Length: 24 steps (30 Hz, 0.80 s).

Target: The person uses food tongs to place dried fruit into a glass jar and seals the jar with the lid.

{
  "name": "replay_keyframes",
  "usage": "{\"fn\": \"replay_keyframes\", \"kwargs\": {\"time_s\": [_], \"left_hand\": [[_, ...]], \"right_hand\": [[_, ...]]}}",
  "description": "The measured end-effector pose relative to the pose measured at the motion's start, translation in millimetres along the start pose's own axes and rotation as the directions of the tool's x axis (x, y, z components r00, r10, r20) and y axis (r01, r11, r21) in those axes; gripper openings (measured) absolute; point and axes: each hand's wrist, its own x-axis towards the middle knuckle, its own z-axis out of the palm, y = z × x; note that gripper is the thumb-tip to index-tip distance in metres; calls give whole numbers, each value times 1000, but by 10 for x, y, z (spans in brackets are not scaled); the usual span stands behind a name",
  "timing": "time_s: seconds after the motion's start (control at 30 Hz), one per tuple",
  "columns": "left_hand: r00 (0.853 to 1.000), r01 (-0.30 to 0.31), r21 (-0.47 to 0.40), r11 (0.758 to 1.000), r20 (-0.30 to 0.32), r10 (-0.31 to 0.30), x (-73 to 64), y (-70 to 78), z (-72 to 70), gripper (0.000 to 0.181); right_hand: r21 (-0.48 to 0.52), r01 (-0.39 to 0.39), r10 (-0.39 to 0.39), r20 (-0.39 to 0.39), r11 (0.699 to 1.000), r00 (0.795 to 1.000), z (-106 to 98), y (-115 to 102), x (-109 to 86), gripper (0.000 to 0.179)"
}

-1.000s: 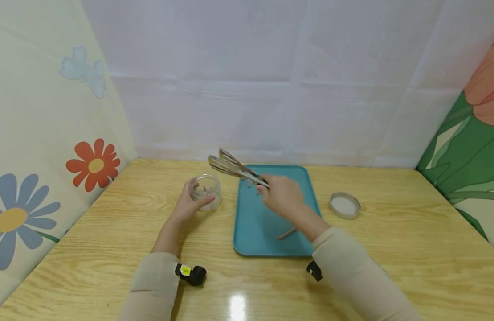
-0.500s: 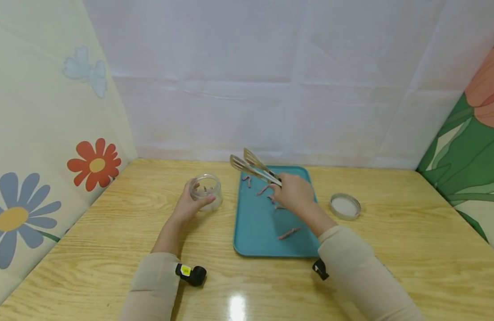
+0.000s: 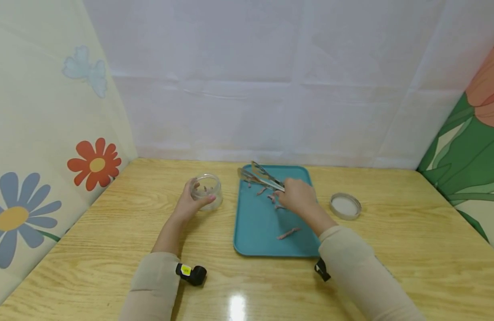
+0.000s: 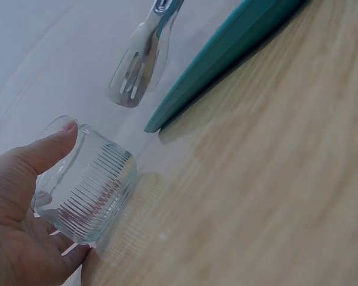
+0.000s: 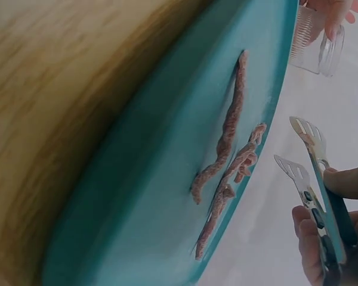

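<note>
- The blue tray (image 3: 255, 229) lies on the wooden table (image 3: 110, 254), its short near edge toward the person.
- Left of the tray, just beside it, stands a clear, ribbed jar (image 3: 207, 191), mouth up, with a few small brown pieces inside.
- The left hand (image 3: 189, 204) grips this jar, thumb on the near side and fingers round the other.
- Over the tray's right half, the right hand (image 3: 299, 196) holds metal tongs (image 3: 267, 183), their slotted ends spread apart and aimed at the tray's far left corner, above its surface.
- On the tray lie thin, crooked brownish-pink strips (image 3: 288, 233): one in the near half, several more in the far half beneath the tongs.
- Right of the tray, apart from it, is a round lid (image 3: 345, 206) with a pale inner face.
- Beyond the tray's far edge hangs a white backdrop (image 3: 247, 89).
</note>
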Motion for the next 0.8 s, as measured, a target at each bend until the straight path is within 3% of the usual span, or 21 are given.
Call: {"fn": "replay_keyframes", "kwargs": {"time_s": [0.37,0.8], "left_hand": [[1000,18,-16,1000,-3,-18,-11,14,1,96],[1000,9,7,1000,1,-9,-8,11,0,96]], "right_hand": [[-59,-43,48,74,997,996,77,24,50,26],[-84,-26,30,38,996,999,133,39,67,18]]}}
